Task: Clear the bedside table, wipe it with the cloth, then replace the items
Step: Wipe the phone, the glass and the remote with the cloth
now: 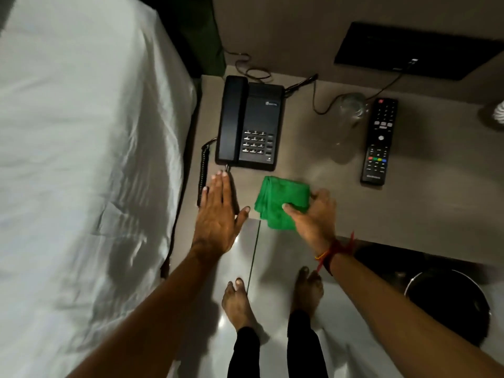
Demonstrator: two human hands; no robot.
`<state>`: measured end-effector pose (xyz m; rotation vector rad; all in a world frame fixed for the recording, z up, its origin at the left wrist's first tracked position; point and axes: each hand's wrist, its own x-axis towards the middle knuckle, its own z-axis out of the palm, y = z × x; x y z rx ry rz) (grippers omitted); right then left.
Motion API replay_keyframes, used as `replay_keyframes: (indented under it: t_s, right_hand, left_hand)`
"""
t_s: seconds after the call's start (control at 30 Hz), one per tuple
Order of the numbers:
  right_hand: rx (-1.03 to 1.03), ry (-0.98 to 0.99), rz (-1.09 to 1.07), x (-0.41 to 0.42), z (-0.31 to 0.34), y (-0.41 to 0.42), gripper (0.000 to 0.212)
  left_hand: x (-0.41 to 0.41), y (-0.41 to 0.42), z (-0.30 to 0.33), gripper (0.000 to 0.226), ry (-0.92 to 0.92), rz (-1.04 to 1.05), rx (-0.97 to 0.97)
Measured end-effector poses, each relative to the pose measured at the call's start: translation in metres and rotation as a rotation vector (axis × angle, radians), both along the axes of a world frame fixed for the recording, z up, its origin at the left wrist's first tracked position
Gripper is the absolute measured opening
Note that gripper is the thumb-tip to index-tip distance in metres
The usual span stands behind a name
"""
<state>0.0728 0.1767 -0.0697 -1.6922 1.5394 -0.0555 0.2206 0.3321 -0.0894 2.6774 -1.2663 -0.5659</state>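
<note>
The grey-brown bedside table (409, 208) carries a black desk phone (249, 124) at its left, a clear drinking glass (347, 124) in the middle and a black TV remote (379, 140) to the right. A folded green cloth (278, 199) lies at the table's front edge, and my right hand (313, 216) grips its near right corner, thumb on top. My left hand (218, 216) is flat with fingers spread, holding nothing, over the table's front left corner just below the phone's coiled cord (204, 173).
A bed with a white sheet (81, 159) fills the left side. A black wall panel (414, 50) with a cable sits above the table, and a white lamp base (497, 111) shows at the right edge. A round black bin (450, 304) stands on the floor beside my bare feet.
</note>
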Motion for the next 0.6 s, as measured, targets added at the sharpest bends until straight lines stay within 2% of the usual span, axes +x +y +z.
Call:
replay_keyframes:
  t_s: [0.1, 0.17, 0.23, 0.37, 0.5, 0.6]
  right_hand:
    - [0.09, -0.029, -0.067, 0.004, -0.001, -0.002, 0.05]
    - [0.174, -0.127, -0.088, 0.011, 0.005, -0.002, 0.032]
    - [0.106, -0.239, -0.054, 0.018, 0.018, -0.006, 0.022]
    - [-0.128, -0.464, 0.106, 0.053, 0.052, -0.027, 0.023]
    - [-0.439, -0.495, 0.361, 0.123, 0.078, -0.066, 0.033]
    - [-0.55, -0.437, 0.569, 0.176, 0.088, -0.086, 0.05]
  left_hand:
    - [0.002, -0.001, -0.005, 0.093, -0.025, -0.021, 0.008]
    - [0.004, -0.001, -0.003, 0.093, -0.032, -0.019, 0.023]
    - [0.003, -0.003, -0.001, 0.094, -0.013, -0.022, 0.049]
    - [0.003, -0.004, -0.001, 0.094, 0.012, -0.025, 0.082]
    - [0.006, -0.002, -0.005, 0.094, -0.006, -0.041, 0.093]
    - [0.006, -0.001, -0.009, 0.094, -0.03, -0.06, 0.097]
